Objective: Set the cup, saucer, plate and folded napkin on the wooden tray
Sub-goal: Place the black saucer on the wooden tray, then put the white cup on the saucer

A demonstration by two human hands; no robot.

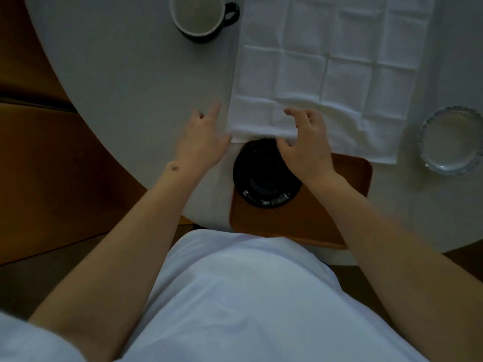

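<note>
White cloth dominates the middle of the view: a large napkin [326, 74] lies spread flat and unfolded on the pale round tabletop [125, 82], its old fold lines showing as a grid of squares. Its near edge droops over the far edge of a wooden tray [347, 184] that sits at the tabletop's near rim, right in front of the person. A black saucer [261, 184] rests on the left part of the tray, its left rim reaching past the tray's edge, and the napkin's near-left corner touches or just overlaps the saucer's far rim. The left hand [201, 142] is at that near-left corner, its fingers [215, 111] loosely spread and released, the thumb lying right against the cloth's edge; whether it actually presses the napkin cannot be told. The right hand [305, 145] hovers over the napkin's near edge and the far part of the saucer, its fingers [295, 113] curled downward with the tips on or just above the cloth, not clenched around anything that can be seen. A dark cup [197, 17] with a pale inside stands upright and empty at the far side of the tabletop, just left of the napkin, its handle pointing toward the cloth. A small clear glass plate [450, 145] with a scalloped rim sits on the tabletop to the right, near the napkin's right corner and apart from the tray. Both forearms are bare, and a light-coloured garment fills the bottom of the view.
</note>
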